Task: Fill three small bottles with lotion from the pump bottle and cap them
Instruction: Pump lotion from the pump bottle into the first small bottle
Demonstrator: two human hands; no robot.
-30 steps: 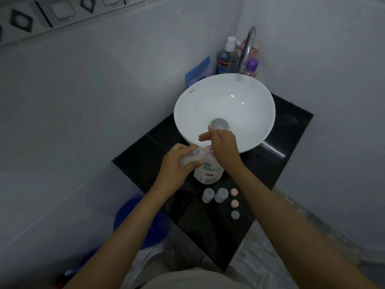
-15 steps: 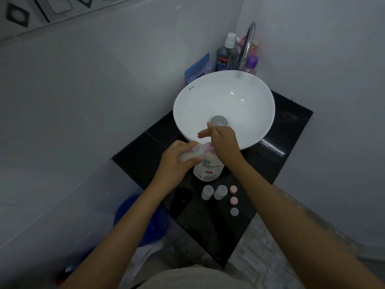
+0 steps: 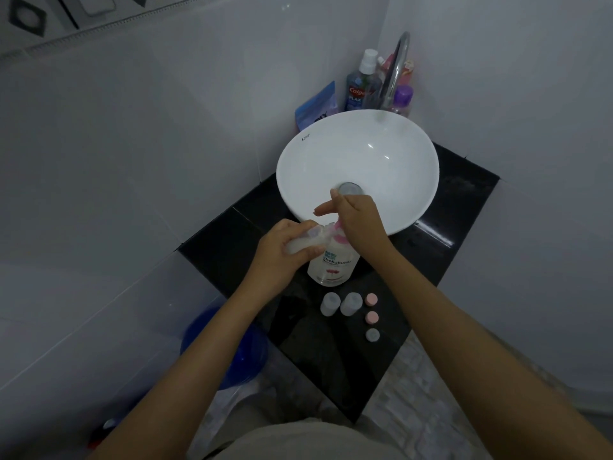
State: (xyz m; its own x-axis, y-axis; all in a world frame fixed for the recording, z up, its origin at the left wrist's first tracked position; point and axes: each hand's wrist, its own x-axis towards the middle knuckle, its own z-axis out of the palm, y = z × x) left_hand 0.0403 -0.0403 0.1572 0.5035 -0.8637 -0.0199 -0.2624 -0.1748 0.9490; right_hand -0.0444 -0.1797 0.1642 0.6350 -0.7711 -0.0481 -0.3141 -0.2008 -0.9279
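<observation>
First fill underway: left hand point(image 3: 282, 252) grips a bottle point(image 3: 303, 242) at the spout, right hand point(image 3: 360, 220) presses the pump point(image 3: 333, 263). Two bottles point(image 3: 341, 303) and three caps point(image 3: 372, 316) wait on the surface point(image 3: 331, 360); no bottle capped.

A white pump bottle point(image 3: 332, 265) with a pink pump top and teal lettering stood on a glossy black counter point(image 3: 464, 207). Beside it were two translucent whitish small bottles point(image 3: 341, 303), two pink caps point(image 3: 371, 308) and one grey cap point(image 3: 372, 335). The basin point(image 3: 391, 154) was plain white. The wall tiles point(image 3: 132, 127) were pale grey, topped by a border point(image 3: 30, 18) of black diamonds. A bucket point(image 3: 229, 353) below was deep blue.
</observation>
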